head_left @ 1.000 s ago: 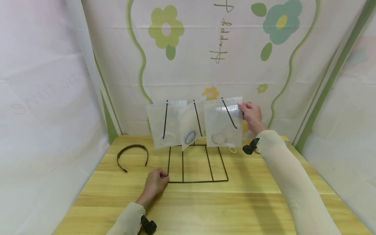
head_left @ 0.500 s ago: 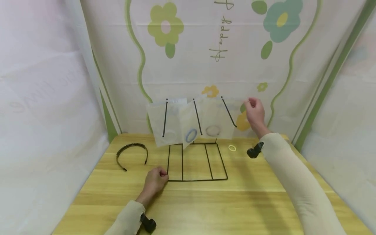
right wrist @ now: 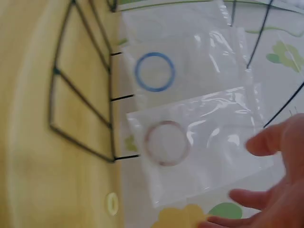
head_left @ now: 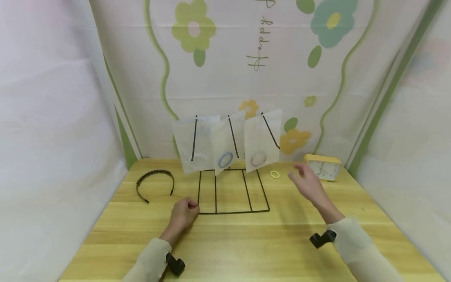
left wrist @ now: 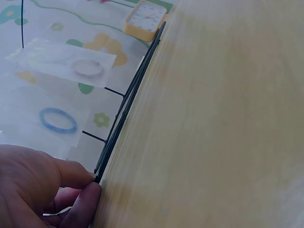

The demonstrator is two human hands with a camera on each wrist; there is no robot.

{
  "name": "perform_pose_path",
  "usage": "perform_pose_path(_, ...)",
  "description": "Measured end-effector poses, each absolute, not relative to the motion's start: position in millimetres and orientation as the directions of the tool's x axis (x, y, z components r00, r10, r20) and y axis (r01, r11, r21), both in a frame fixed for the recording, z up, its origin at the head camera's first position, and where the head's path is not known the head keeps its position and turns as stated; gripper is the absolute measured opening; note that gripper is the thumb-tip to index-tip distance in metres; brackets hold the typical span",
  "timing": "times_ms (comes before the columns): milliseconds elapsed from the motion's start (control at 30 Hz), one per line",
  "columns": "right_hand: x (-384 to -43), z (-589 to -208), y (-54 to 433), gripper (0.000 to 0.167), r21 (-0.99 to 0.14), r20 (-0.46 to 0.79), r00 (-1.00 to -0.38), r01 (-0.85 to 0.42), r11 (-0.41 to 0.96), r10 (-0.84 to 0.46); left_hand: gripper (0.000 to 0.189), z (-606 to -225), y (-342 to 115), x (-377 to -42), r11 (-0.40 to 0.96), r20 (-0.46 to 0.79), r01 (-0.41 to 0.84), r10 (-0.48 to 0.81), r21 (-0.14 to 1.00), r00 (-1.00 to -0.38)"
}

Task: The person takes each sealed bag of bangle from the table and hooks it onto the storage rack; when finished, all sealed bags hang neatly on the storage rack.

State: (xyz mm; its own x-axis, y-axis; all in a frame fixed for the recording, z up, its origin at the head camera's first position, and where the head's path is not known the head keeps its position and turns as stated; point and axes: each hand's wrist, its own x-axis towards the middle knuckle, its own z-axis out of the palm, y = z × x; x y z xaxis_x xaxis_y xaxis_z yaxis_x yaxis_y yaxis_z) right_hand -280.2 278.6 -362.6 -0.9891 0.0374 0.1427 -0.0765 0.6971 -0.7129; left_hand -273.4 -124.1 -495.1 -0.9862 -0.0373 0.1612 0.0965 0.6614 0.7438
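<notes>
In the head view, my left hand [head_left: 183, 213] pinches the front left corner of a black wire display rack [head_left: 234, 212]. On the rack's hooks hang three clear zip bags: a left bag [head_left: 183, 145], a middle bag [head_left: 225, 137] and a right bag [head_left: 255, 135]. A blue ring-shaped band [right wrist: 137, 71] shows in the middle bag, and a brownish-pink one [right wrist: 147, 142] in the right bag. The left bag's pale ring is faint. My right hand [head_left: 310, 186] is empty, fingers spread, over the table right of the rack. Near its fingertips lies a small pale-yellow ring [head_left: 271, 173].
A yellow-framed clock [head_left: 325, 169] stands at the back right, partly behind my right hand. Left of the rack lies a dark headband [head_left: 154, 172] with a coiled top. Flower-printed cloth [head_left: 218, 78] closes off the back of the wooden table [head_left: 229, 250].
My right hand has let go of the right bag and come down toward the table, uncovering the clock. That bag swung back and now hangs turned. The left hand keeps its hold.
</notes>
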Motion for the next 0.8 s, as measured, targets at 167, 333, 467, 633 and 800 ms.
perform_pose_path(167, -257, -395, 282, 0.064, -0.525, -0.005, -0.994, -0.091, 0.846, -0.110, 0.005, -496, -129, -275, 0.647, 0.151, 0.095, -0.032, 0.757, -0.988)
perform_pose_path(333, -249, -421, 274, 0.060, -0.471, -0.085, -0.983, -0.104, 0.876, -0.162, 0.009, -499, -138, -277, 0.648, 0.120, 0.065, -0.041, 0.759, -0.992)
perform_pose_path(467, -249, -435, 268, 0.058, -0.483, -0.087, -0.985, -0.087, 0.872, -0.146, 0.010, -498, -145, -277, 0.651, 0.112, 0.068, -0.026, 0.756, -0.993)
perform_pose_path(633, -246, -445, 261, 0.055, -0.494, -0.069, -0.987, -0.092, 0.865, -0.144, 0.011, -490, -151, -275, 0.636, 0.073, 0.049, -0.012, 0.770, -0.997)
perform_pose_path(800, -246, -450, 253, 0.053, -0.472, -0.045, -0.991, -0.090, 0.877, -0.126, 0.015, -479, -157, -269, 0.667, 0.080, 0.090, 0.046, 0.739, -0.996)
